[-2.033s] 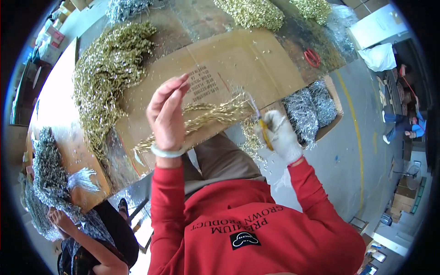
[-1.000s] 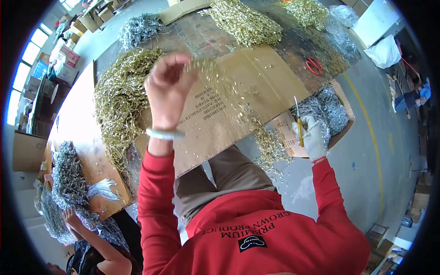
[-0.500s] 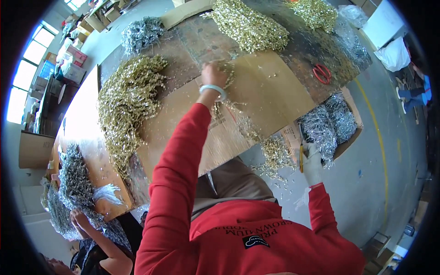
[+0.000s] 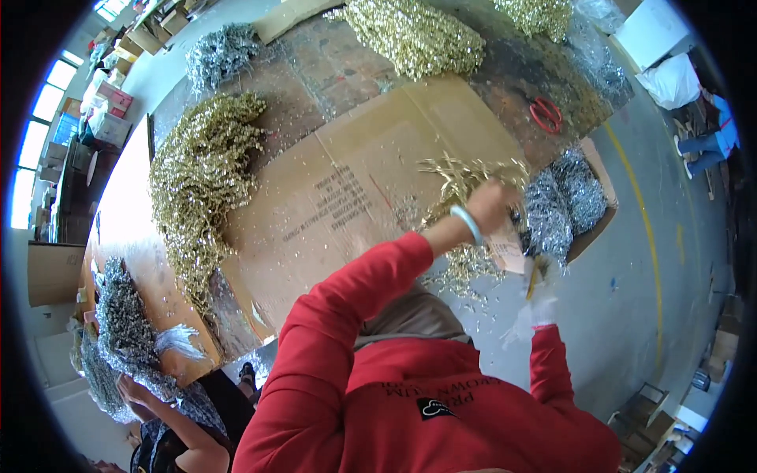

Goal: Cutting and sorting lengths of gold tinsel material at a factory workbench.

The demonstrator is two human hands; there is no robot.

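**Left hand in gold tinsel bunch, right hand holding yellow tool**

Bunch of gold metallic tinsel strands (image 4: 465,177) lies on the flattened brown cardboard sheet (image 4: 371,181), near its right end. Left hand (image 4: 490,206), pale bangle at wrist, is closed into the bunch's near side; grip looks clenched on strands, fingers partly hidden. Tinsel judged very light, limp, springy, sheds bits easily; loose gold scraps (image 4: 465,268) litter the cardboard edge below the hand. Best taken by pinching a gathered cluster near the stem end, not by single strands, which would slip or tear.

Right hand in white glove (image 4: 535,311) is low, off the bench edge, wrapped around a thin yellow-handled tool (image 4: 533,276); tool kind too small to tell.

Just right of the bunch: an open cardboard box of silver tinsel (image 4: 564,201), touching the bench's right end. Red-handled scissors (image 4: 546,114) lie beyond, well apart from both hands. Long heap of gold tinsel (image 4: 201,181) along the cardboard's left side, another gold heap (image 4: 414,31) at the far side, silver pile (image 4: 221,51) far left.

Open room: bare cardboard middle, between left heap and bunch. Right side tight against the box. Another person's arm (image 4: 169,418) works silver tinsel at lower left.
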